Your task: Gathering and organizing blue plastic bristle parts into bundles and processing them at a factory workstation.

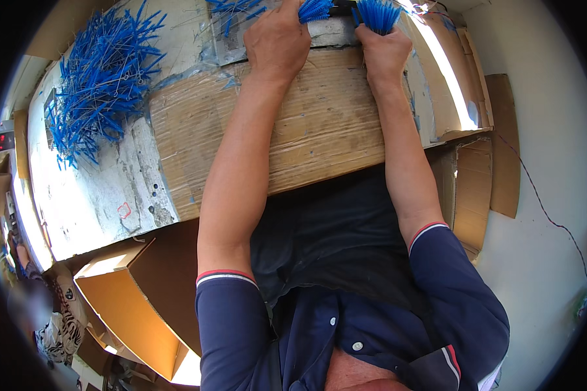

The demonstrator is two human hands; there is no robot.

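Two bunches of thin blue bristly brushes (378,14) stand upright, side by side, at the bench's far edge.

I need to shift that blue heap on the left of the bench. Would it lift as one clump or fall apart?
The blue heap is thin loose pieces lying crisscross, so it would probably shed strays when lifted. They look light and likely tangle somewhat. The right hand grips a bundle in a fist, which suggests gathering works better.
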